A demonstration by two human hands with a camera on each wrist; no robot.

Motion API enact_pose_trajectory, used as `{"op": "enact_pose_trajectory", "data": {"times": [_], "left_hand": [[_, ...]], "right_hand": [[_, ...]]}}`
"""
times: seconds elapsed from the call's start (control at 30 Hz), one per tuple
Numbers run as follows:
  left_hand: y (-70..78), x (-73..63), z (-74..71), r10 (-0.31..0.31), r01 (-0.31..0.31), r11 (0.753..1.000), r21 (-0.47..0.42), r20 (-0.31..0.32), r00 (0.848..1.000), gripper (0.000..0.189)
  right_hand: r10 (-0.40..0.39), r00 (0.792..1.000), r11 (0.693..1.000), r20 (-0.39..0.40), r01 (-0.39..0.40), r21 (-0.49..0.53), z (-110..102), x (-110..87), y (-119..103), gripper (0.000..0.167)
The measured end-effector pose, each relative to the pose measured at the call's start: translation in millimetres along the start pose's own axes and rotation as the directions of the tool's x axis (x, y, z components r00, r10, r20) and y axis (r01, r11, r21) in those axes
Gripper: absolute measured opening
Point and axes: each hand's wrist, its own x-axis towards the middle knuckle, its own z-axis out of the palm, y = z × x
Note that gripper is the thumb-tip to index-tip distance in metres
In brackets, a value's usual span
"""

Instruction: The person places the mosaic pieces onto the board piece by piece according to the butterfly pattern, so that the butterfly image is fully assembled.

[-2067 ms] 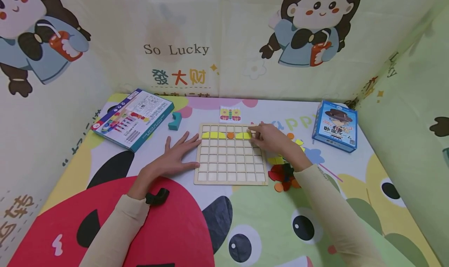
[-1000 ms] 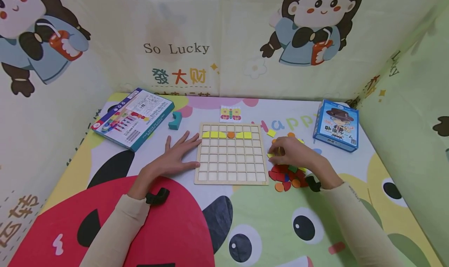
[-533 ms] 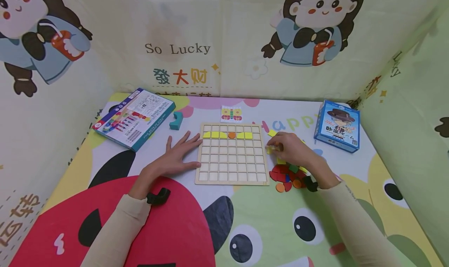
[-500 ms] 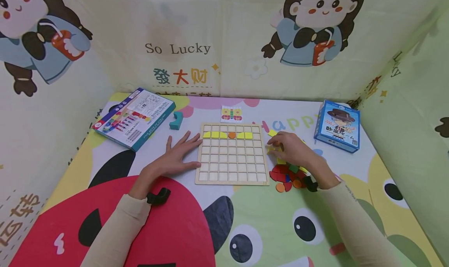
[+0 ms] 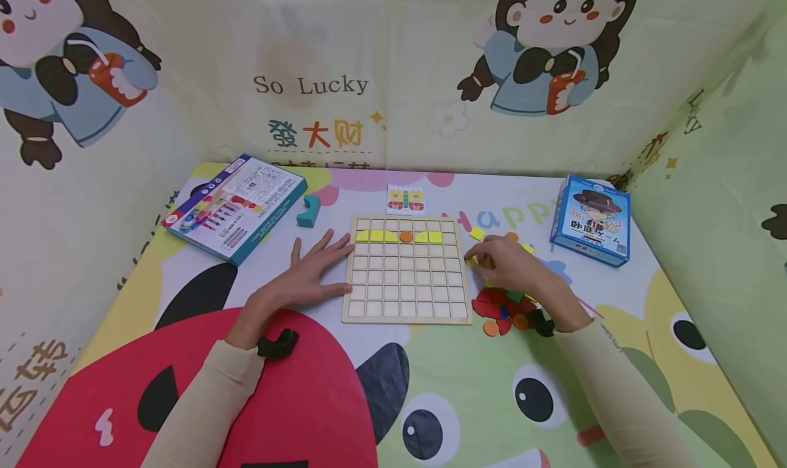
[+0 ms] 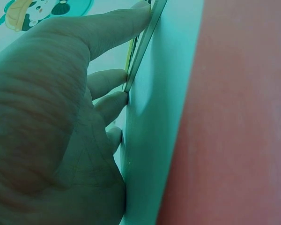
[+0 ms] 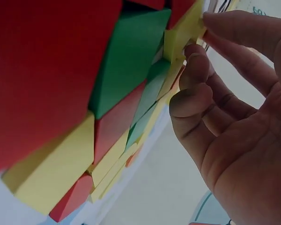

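A wooden grid board (image 5: 406, 318) lies mid-table. Yellow tiles (image 5: 435, 237) and one orange round tile (image 5: 406, 236) fill part of its second row. My left hand (image 5: 307, 270) has its fingers spread, the tips touching the board's left edge; the left wrist view shows the same fingertips against that edge. Just right of the board, my right hand (image 5: 507, 262) pinches a small yellow tile (image 5: 471, 261) between thumb and fingers. Beneath and beside that hand lies a pile of red tiles (image 5: 490, 304), mixed with yellow, green and orange ones, partly hidden by it.
A butterfly pattern card (image 5: 405, 199) lies behind the board. A flat box (image 5: 236, 205) and a teal curved block (image 5: 309, 211) are at the back left. A blue box (image 5: 591, 220) stands at the back right. Fabric walls (image 5: 418, 72) enclose the table.
My right hand has moved from the board's second row to the loose tiles at its right and now holds a yellow tile. The left hand has stayed in place.
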Motion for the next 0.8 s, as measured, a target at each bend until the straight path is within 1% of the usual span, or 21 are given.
{"op": "enact_pose_trajectory", "data": {"times": [0.13, 0.3, 0.5, 0.8], "left_hand": [[-1.0, 1.1, 0.5, 0.0, 0.0, 1.0, 0.003, 0.001, 1.0, 0.095], [-0.5, 1.4, 0.4, -0.001, 0.001, 1.0, -0.004, 0.001, 1.0, 0.095], [-1.9, 1.4, 1.4, -0.008, 0.008, 1.0, 0.009, -0.001, 1.0, 0.095], [-0.9, -0.2, 0.0, 0.005, -0.005, 1.0, -0.002, -0.002, 1.0, 0.095]], "right_hand": [[0.007, 1.0, 1.0, -0.007, -0.007, 0.0, -0.6, -1.5, 0.4, 0.031], [-0.014, 1.0, 1.0, -0.025, 0.014, 0.005, -0.1, 0.6, 1.4, 0.033], [-0.011, 0.999, 1.0, -0.037, 0.012, 0.009, 0.9, 3.3, 0.7, 0.029], [-0.022, 0.998, 0.999, -0.052, 0.02, -0.026, -1.3, 3.8, -2.0, 0.026]]}}
